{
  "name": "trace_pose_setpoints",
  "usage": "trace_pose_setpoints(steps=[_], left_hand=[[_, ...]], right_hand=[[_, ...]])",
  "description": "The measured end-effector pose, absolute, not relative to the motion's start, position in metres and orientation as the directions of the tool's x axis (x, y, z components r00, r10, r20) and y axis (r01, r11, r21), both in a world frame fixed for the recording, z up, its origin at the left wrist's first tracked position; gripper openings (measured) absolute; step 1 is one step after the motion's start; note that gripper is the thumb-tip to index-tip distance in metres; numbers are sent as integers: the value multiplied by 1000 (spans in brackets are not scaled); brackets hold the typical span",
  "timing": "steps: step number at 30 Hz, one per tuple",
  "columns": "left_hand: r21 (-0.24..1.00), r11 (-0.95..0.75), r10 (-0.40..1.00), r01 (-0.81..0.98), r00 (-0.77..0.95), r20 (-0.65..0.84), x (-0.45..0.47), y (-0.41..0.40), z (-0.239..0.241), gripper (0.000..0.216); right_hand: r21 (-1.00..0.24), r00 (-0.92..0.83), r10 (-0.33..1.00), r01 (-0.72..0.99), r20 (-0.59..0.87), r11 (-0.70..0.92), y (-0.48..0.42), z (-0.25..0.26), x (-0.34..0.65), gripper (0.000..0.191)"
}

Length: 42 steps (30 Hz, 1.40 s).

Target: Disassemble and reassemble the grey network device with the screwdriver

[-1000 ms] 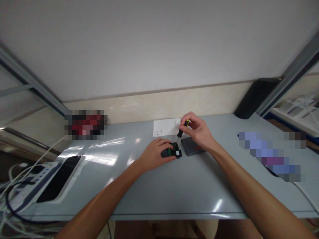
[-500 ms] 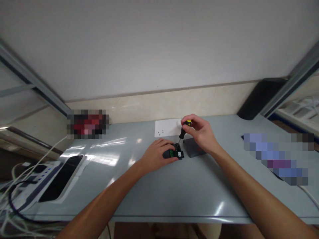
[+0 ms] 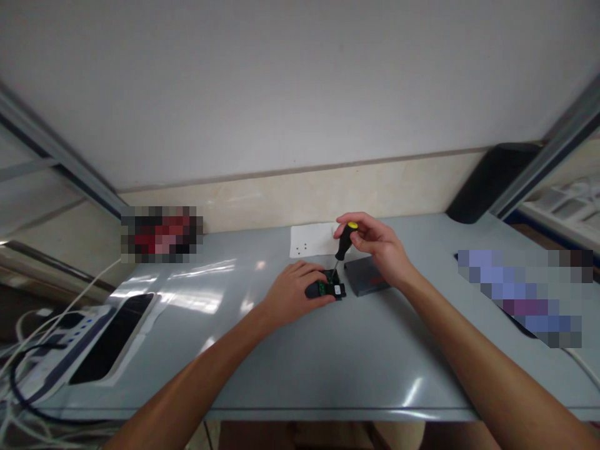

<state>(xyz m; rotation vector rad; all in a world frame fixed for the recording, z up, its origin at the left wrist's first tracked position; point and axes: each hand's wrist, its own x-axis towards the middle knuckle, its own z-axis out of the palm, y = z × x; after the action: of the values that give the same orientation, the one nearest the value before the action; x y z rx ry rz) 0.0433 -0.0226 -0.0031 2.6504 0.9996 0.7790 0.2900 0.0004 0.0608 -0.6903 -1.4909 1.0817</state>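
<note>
My left hand (image 3: 294, 290) is closed around a small black device with a green circuit board (image 3: 330, 289), holding it on the table. In my right hand (image 3: 377, 244) is a black screwdriver (image 3: 345, 242) with a yellow end cap, tilted with its shaft pointing down into the device. Its exact tip is hard to make out. Right beside the device lies a dark grey cover (image 3: 365, 277), partly behind my right wrist. Behind both hands is a white sheet (image 3: 307, 234) with several tiny dark screws or dots on its left part.
A black cylinder (image 3: 492, 181) stands at the back right. A phone-like black slab (image 3: 112, 337) and a power strip (image 3: 70, 350) with cables lie at the left. Blurred-out items sit at the back left and the right. A wall closes off the table's back.
My right hand's fingers have shifted and loosened around the screwdriver handle, showing more of it. The left hand and the device stay in place.
</note>
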Motion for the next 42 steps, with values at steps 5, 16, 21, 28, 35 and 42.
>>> trace_pose_setpoints(steps=[5,16,21,28,35,42], left_hand=[[378,-747,664,547,633,397,42,-21,-5,31],[380,-765,644,521,646,411,43,-20,-4,31],[381,-758,652,530,637,410,43,-20,-3,31],[373,-763,645,527,648,404,43,-21,-2,30],[367,-768,640,525,647,414,43,-21,-1,30],[350,-783,622,514,659,423,43,-20,-2,30]], right_hand=[[-891,-201,868,-104,454,442,-2,63,288,24],[-857,-255,823,-50,507,513,-9,65,282,23],[-832,-170,820,1,547,555,-5,63,283,18],[-883,-220,856,-113,469,455,-2,63,287,24],[-863,-205,842,-27,500,505,0,60,288,17],[-841,-184,821,-78,540,536,2,56,288,14]])
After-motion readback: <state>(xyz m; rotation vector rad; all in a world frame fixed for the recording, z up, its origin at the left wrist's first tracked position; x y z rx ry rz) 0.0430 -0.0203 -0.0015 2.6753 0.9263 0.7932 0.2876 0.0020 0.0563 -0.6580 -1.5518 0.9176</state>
